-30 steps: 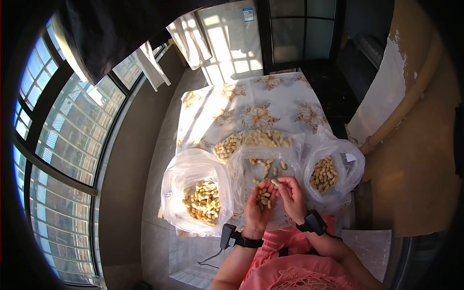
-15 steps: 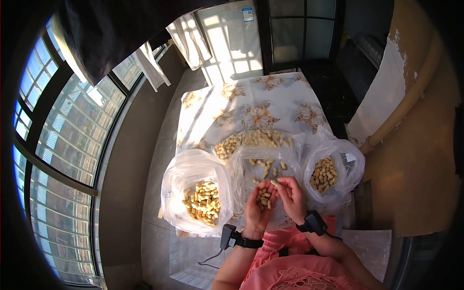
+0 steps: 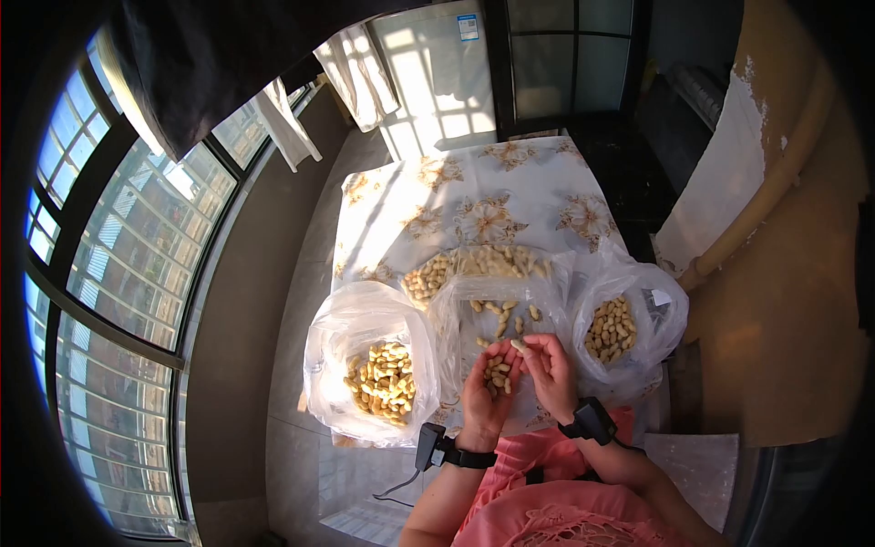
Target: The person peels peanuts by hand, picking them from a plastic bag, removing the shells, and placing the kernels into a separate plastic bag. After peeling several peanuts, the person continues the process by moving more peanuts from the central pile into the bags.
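Cupped palm up, my left hand point(image 3: 480, 394) holds several unshelled peanuts point(image 3: 497, 374). My right hand point(image 3: 552, 376) is beside it, thumb and fingers pinched on a single peanut point(image 3: 519, 345) above the left fingertips. Just beyond both hands lies a clear plastic bag point(image 3: 447, 314) with loose peanuts point(image 3: 501, 313) in its near part and a larger heap point(image 3: 497, 261) at its far end. To the left stands an open plastic bag point(image 3: 330, 337) with peanuts point(image 3: 383, 383) inside. Another open bag point(image 3: 670, 314), at the right, also contains peanuts point(image 3: 611, 330).
A flowered tablecloth point(image 3: 383, 214) covers the table under the bags. Barred windows point(image 3: 137, 255) run along the left side. A brown board point(image 3: 775, 356) stands close at the right. Both wrists wear black straps with small devices point(image 3: 594, 419), and a cable hangs from the left one.
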The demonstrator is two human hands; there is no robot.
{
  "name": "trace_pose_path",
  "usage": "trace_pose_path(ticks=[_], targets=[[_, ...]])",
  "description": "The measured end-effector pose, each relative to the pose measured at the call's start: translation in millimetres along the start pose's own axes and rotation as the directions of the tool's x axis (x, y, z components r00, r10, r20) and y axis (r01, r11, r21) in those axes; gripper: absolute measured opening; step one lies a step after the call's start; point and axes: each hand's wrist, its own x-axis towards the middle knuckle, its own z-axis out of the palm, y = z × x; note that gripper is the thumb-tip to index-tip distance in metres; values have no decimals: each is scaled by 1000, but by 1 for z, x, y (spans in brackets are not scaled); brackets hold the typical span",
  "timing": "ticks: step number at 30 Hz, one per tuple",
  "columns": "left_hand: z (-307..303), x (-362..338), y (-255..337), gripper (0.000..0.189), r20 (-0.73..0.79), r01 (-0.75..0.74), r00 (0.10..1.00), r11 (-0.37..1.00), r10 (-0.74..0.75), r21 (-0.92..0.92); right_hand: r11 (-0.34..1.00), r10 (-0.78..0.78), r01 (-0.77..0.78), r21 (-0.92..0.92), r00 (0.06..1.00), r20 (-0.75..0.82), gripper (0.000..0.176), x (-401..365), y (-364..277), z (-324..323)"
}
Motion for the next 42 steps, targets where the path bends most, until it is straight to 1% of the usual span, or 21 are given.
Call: trace_pose_path(ticks=[2,4,7,12,14,18,20,30,32,33,35,36,38,41,42], targets=[[-3,1,0,34,-3,8,1000,1000,-9,-30,1000,1,-1,-2,1000,-9,20,0,1,0],[-4,1,0,36,-7,7,1000,1000,-8,-25,991,-87,86,-101,996,-4,24,0,7,-2],[-6,1,0,37,2,12,1000,1000,-12,-27,982,-107,106,-153,994,5,26,1,13,-5],[-10,1,0,36,42,28,999,997,-26,-66,986,-97,97,-135,995,5,28,1,11,-4],[-7,0,1,35,18,22,1000,999,-21,-48,985,-96,96,-144,995,9,28,1,11,-4],[-5,-1,1,34,19,21,1000,998,-20,-52,984,-83,84,-157,996,12,27,1,11,-4],[-3,-1,1,32,-24,20,999,999,-20,-26,984,-81,82,-158,997,13,27,1,11,-4],[-3,-1,0,30,-59,17,998,1000,-18,-27,986,-79,80,-144,997,14,28,1,13,-4],[-9,0,1,31,18,28,999,998,-27,-52,987,-78,80,-143,997,14,29,1,13,-4],[-7,0,1,31,18,28,999,998,-27,-52,987,-75,76,-143,997,15,29,1,12,-4],[-3,0,0,30,-50,22,998,999,-24,-36,987,-71,73,-143,997,16,29,1,12,-4],[-3,0,1,30,-50,22,998,999,-24,-36,988,-72,73,-134,997,12,28,1,12,-3],[-6,-1,1,31,-1,26,1000,999,-26,-38,989,-73,74,-126,997,8,27,0,10,-3],[-11,1,0,31,25,23,999,999,-22,-34,982,-80,79,-171,997,1,25,0,3,-3],[-10,1,0,31,36,35,999,999,-34,-35,987,-85,81,-135,996,-20,23,-1,1,-2]])
